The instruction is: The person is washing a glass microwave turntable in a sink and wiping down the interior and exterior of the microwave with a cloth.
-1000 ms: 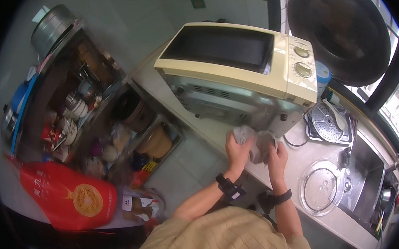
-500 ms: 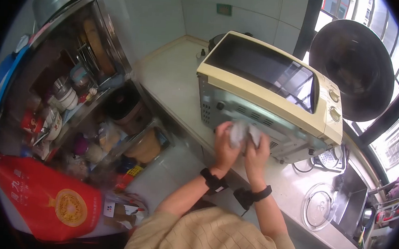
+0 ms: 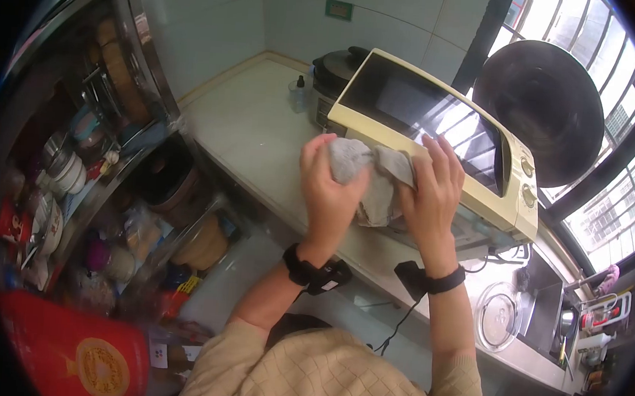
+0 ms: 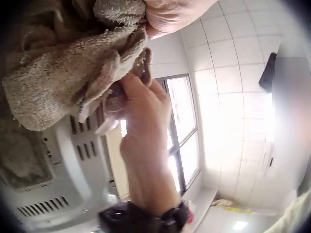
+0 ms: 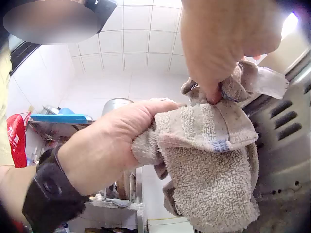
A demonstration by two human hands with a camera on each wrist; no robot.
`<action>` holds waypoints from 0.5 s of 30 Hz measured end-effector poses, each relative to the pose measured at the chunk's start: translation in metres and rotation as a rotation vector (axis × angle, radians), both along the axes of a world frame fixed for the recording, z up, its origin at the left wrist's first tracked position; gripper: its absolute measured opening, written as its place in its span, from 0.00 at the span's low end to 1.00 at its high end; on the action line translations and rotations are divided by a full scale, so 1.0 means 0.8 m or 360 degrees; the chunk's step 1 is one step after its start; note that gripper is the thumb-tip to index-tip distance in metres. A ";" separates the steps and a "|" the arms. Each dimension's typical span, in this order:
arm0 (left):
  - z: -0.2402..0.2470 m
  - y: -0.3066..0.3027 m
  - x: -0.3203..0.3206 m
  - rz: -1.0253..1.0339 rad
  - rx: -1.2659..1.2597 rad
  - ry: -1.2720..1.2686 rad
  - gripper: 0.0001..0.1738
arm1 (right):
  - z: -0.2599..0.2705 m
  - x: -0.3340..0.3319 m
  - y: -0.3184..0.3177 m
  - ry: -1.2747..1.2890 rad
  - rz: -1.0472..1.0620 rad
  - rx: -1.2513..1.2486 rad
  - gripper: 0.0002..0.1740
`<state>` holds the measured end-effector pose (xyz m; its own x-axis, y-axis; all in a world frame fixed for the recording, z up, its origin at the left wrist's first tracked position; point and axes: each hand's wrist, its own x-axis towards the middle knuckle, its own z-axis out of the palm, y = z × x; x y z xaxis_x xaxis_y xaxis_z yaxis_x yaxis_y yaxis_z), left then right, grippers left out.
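A greyish terry cloth (image 3: 376, 195) is bunched between both hands and hangs down in a fold. My left hand (image 3: 332, 195) grips one part of it, curled round it from the left. The right hand (image 3: 436, 191) pinches the other side, its upper fingers spread beside the dark door. Behind the cloth lies a cream microwave oven (image 3: 472, 201), its door turned upward and its vented metal underside towards me. Seen from the right wrist, the rough cloth (image 5: 209, 179) hangs close to that slotted metal underside (image 5: 282, 160).
A glass turntable plate (image 3: 499, 317) lies on the counter beside the sink (image 3: 545, 309). Behind the oven stand a dark round cooker (image 3: 337, 71) and a small bottle (image 3: 297, 93). A large wok (image 3: 541, 110) leans by the window. Crowded shelves (image 3: 92, 160) fill the left.
Both hands have risen with the cloth from low at the oven's underside to its upper front edge. The cloth, bunched small before, now hangs longer. The head view has shifted too.
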<state>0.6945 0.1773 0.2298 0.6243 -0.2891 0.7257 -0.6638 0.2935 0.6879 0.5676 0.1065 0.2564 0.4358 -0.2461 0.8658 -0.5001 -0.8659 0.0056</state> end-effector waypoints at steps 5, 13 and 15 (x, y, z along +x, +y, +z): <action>0.019 0.005 0.042 -0.0461 0.0091 0.0634 0.19 | 0.012 0.035 -0.009 0.0004 -0.0056 -0.0034 0.14; 0.003 -0.013 0.067 -0.1156 0.0136 0.0868 0.28 | 0.011 0.018 -0.033 0.0071 0.0299 0.0082 0.15; -0.004 -0.014 0.061 -0.1101 0.0066 0.0833 0.29 | 0.007 0.010 -0.037 0.0064 0.0388 0.0058 0.16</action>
